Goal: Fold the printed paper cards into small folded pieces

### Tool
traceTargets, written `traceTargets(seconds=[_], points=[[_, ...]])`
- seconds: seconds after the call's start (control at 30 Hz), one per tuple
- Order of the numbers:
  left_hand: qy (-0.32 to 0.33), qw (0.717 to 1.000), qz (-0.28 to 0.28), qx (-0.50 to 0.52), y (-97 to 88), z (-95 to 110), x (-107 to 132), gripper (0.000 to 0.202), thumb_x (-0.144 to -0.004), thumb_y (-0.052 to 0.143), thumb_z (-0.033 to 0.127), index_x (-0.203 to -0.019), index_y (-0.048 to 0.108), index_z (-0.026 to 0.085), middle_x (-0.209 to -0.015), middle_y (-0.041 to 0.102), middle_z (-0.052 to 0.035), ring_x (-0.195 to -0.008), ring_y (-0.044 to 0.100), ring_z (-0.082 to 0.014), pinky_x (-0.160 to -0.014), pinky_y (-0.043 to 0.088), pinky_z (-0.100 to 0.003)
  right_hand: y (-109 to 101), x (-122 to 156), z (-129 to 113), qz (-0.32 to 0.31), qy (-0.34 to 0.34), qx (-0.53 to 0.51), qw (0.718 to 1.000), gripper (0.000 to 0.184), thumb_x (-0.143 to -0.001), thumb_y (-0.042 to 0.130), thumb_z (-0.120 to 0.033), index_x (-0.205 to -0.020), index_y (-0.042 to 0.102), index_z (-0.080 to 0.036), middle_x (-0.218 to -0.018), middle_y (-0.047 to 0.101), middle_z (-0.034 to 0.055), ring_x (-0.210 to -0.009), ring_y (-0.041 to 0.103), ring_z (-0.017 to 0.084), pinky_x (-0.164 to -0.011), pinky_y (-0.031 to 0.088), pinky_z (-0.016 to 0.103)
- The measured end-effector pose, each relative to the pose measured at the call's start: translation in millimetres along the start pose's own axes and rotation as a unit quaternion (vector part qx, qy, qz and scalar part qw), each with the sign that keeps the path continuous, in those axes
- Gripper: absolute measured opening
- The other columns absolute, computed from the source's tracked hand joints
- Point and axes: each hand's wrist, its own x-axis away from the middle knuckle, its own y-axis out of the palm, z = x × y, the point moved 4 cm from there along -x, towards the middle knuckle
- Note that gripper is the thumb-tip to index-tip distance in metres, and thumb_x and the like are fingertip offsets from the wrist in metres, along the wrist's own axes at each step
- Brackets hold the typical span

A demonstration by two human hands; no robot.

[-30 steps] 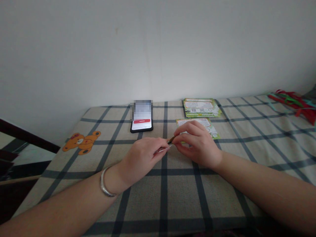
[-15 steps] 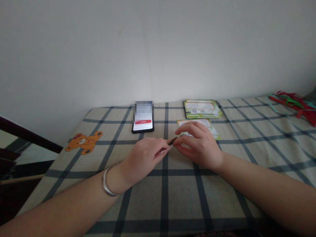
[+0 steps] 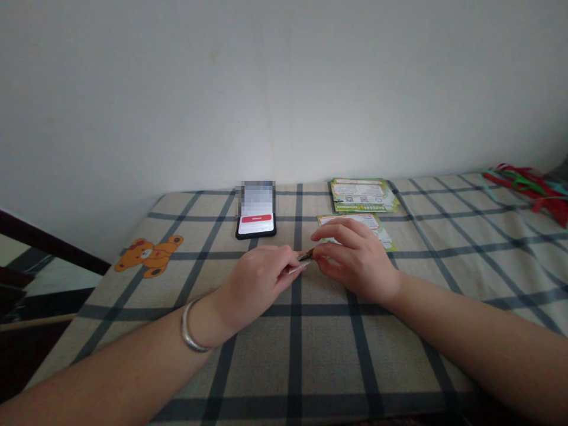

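Note:
My left hand, with a silver bangle at the wrist, is closed on a thin folded piece of paper. Only a dark, golden-brown edge and a pale edge of it show between the hands, and my fingers hide the rest. My right hand pinches the right end of the same piece between thumb and fingertips. Beneath and behind my right hand lies a green-and-white printed sheet, partly covered by the fingers. Farther back is a stack of similar printed sheets.
A phone with a lit screen lies back left of my hands. An orange bear cutout is near the table's left edge. Red and green strips are heaped at the far right. The checked tablecloth meets a white wall.
Both hands keep hold of the folded paper. My right fingertips have shifted slightly left along it, toward my left hand. The other things stay where they were.

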Motion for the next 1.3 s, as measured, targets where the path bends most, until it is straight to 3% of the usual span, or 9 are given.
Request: traceTargets(seconds=[0.23,0.7,0.97,1.1,1.3], points=[[0.023,0.998,-0.036,-0.037,3.8,-0.1,2.5,0.027,-0.098,0.044,0.029,-0.077,0.057,0.018,-0.064,0.058,0.0012,-0.059,0.054,-0.0129,-0.056,0.040,-0.025,2.0,1.8,-2.0,-0.006,-0.030,0.007,1.000,0.010,-0.087,0.058,-0.019,-0.094,0.066,-0.020,-0.110,0.067,0.0036,-0.104,0.055,0.021,-0.090,0.048,0.036],[-0.005,0.999,-0.005,-0.035,2.2,-5.0,4.8,0.018,-0.096,0.048,0.027,-0.082,0.056,0.018,-0.070,0.064,-0.0010,-0.062,0.060,-0.0139,-0.057,0.045,-0.026,-0.9,3.4,4.7,0.006,0.025,0.015,1.000,0.003,-0.085,0.063,-0.023,-0.085,0.066,-0.022,-0.106,0.068,0.0036,-0.102,0.058,0.022,-0.086,0.048,0.038],[-0.017,0.998,-0.005,-0.054,0.3,-4.5,3.3,0.016,-0.095,0.050,0.027,-0.085,0.057,0.018,-0.070,0.066,0.0000,-0.060,0.062,-0.0142,-0.056,0.044,-0.026,-2.2,-0.1,5.3,0.017,0.069,-0.046,0.996,0.008,-0.083,0.064,-0.025,-0.088,0.061,-0.019,-0.097,0.068,0.0062,-0.091,0.060,0.020,-0.082,0.048,0.035],[-0.031,0.998,-0.027,-0.044,2.6,-6.4,3.4,0.015,-0.095,0.050,0.027,-0.085,0.058,0.019,-0.071,0.066,0.0002,-0.062,0.062,-0.0138,-0.058,0.044,-0.025,1.2,-1.9,3.0,-0.004,0.053,-0.064,0.997,0.013,-0.086,0.062,-0.027,-0.097,0.064,-0.019,-0.095,0.069,0.0051,-0.089,0.059,0.019,-0.082,0.047,0.035],[-0.020,0.999,-0.019,-0.036,3.0,-5.7,3.0,0.014,-0.095,0.051,0.028,-0.086,0.058,0.018,-0.074,0.067,-0.0003,-0.064,0.062,-0.0142,-0.060,0.045,-0.026,4.6,-2.7,0.1,-0.033,0.043,-0.081,0.995,0.008,-0.087,0.059,-0.023,-0.088,0.067,-0.020,-0.082,0.068,0.0025,-0.081,0.056,0.018,-0.076,0.046,0.032]])
